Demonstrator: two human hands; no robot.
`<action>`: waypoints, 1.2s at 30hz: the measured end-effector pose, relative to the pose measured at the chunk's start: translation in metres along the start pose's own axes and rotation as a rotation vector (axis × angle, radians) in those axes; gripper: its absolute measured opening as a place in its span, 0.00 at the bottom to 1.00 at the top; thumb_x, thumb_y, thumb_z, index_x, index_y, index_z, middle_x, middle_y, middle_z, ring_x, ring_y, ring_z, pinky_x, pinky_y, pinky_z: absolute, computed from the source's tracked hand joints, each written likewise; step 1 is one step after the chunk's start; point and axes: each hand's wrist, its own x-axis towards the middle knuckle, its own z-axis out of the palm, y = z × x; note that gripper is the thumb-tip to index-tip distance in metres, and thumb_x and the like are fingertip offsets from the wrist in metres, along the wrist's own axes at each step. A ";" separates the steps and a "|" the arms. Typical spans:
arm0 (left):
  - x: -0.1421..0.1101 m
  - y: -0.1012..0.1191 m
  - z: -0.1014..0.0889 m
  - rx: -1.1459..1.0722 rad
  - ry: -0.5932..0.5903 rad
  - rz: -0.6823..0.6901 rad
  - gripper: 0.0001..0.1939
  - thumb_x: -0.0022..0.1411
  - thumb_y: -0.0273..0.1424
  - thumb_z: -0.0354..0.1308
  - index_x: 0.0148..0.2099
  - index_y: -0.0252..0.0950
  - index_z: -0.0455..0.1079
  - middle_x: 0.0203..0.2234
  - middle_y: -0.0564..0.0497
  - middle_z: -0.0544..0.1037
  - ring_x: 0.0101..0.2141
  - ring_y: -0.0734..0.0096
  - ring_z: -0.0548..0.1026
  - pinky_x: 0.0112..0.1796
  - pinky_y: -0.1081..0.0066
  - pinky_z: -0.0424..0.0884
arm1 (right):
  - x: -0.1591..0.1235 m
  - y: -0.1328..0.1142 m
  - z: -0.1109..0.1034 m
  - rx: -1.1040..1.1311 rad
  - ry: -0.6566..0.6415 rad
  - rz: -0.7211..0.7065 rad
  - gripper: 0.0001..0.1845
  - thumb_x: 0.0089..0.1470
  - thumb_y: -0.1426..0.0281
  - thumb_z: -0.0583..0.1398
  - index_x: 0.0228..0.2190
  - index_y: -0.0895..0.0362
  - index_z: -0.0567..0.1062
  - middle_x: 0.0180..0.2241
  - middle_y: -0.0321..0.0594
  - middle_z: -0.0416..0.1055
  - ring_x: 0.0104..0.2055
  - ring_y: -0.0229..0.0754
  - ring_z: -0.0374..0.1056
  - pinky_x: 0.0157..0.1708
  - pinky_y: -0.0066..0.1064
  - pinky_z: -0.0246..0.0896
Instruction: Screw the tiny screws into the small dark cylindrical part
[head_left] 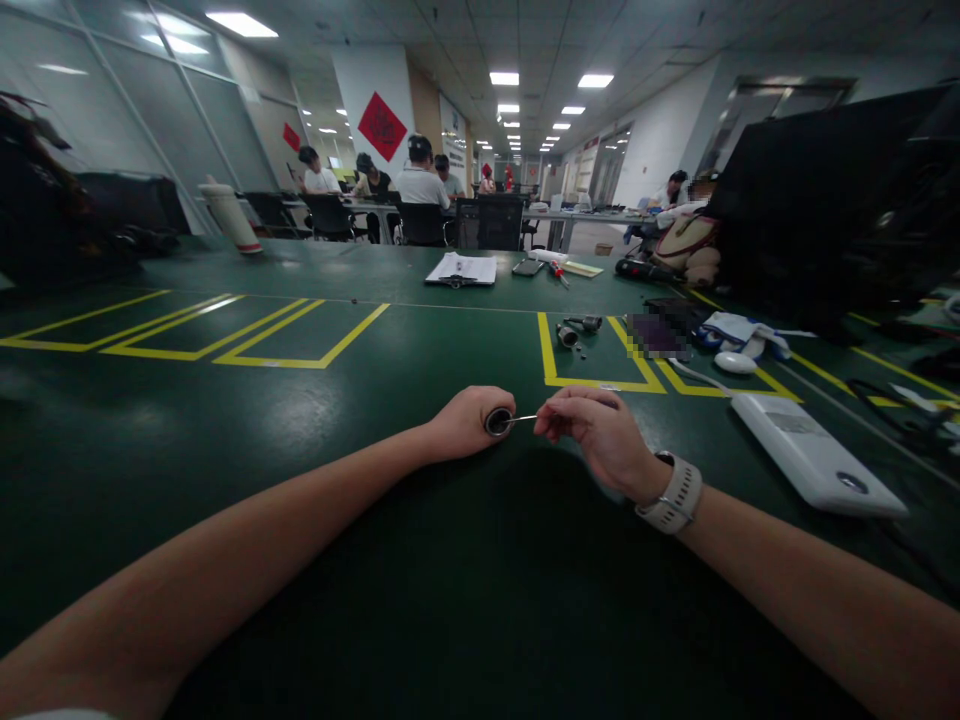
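At the far left, a black bag (90, 215) stands on the green counter (420, 625). Next comes a pale bottle (230, 215) with a red band, close to the counter's far edge. Nearer, yellow tape outlines (356, 335) mark the surface, and a broad green stretch gives open room between them and the left forearm. The counter's near edge is out of view.

At the middle, the left hand (469, 422) is curled closed around a dark cylinder (493, 423), its round open end turned toward the right hand (592, 428). So the cylinder sits between the two hands, inside the left one's grip. The right hand, wearing a pale watch (673, 492), has its fingers pinched on a thin metal rod (524, 418), which reaches left to the cylinder's opening; how deep it goes is hard to tell.

Beyond the hands, a clipboard (461, 268) and a phone (528, 267) lie toward the far edge. Right of these, dark metal parts (567, 337) rest within another taped outline. Farther right, a white device (814, 450) with a cable limits the room beside the right wrist.
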 end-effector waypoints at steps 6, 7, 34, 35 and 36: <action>0.000 0.002 -0.001 0.029 -0.083 0.033 0.02 0.51 0.24 0.54 0.27 0.34 0.64 0.22 0.55 0.68 0.25 0.75 0.66 0.27 0.75 0.60 | 0.001 0.001 -0.001 0.029 -0.039 0.059 0.08 0.45 0.73 0.59 0.19 0.60 0.75 0.19 0.38 0.72 0.24 0.36 0.66 0.24 0.28 0.57; 0.000 0.003 0.000 0.035 -0.089 0.031 0.02 0.51 0.24 0.54 0.27 0.34 0.64 0.22 0.55 0.68 0.25 0.75 0.66 0.27 0.75 0.60 | 0.001 0.001 -0.002 0.033 -0.039 0.072 0.08 0.45 0.73 0.59 0.19 0.60 0.75 0.19 0.39 0.72 0.23 0.36 0.66 0.24 0.28 0.57; -0.001 0.004 0.000 0.010 -0.090 -0.040 0.02 0.50 0.25 0.57 0.28 0.33 0.65 0.23 0.55 0.69 0.25 0.76 0.67 0.27 0.75 0.61 | -0.001 -0.001 -0.002 -0.004 0.028 0.015 0.08 0.40 0.72 0.57 0.15 0.58 0.72 0.14 0.35 0.67 0.18 0.34 0.61 0.19 0.27 0.50; -0.001 0.004 0.001 0.008 -0.082 -0.042 0.02 0.51 0.26 0.57 0.28 0.33 0.65 0.23 0.55 0.69 0.25 0.76 0.67 0.27 0.75 0.61 | -0.001 -0.001 -0.002 -0.015 0.026 0.012 0.08 0.40 0.72 0.57 0.14 0.58 0.71 0.13 0.35 0.67 0.17 0.34 0.61 0.19 0.27 0.50; -0.001 0.003 0.002 0.004 -0.073 -0.044 0.03 0.52 0.27 0.56 0.28 0.33 0.65 0.22 0.55 0.69 0.25 0.76 0.67 0.27 0.75 0.61 | -0.001 -0.001 -0.002 -0.025 0.026 0.004 0.08 0.40 0.73 0.56 0.14 0.58 0.71 0.13 0.35 0.67 0.17 0.34 0.60 0.19 0.27 0.50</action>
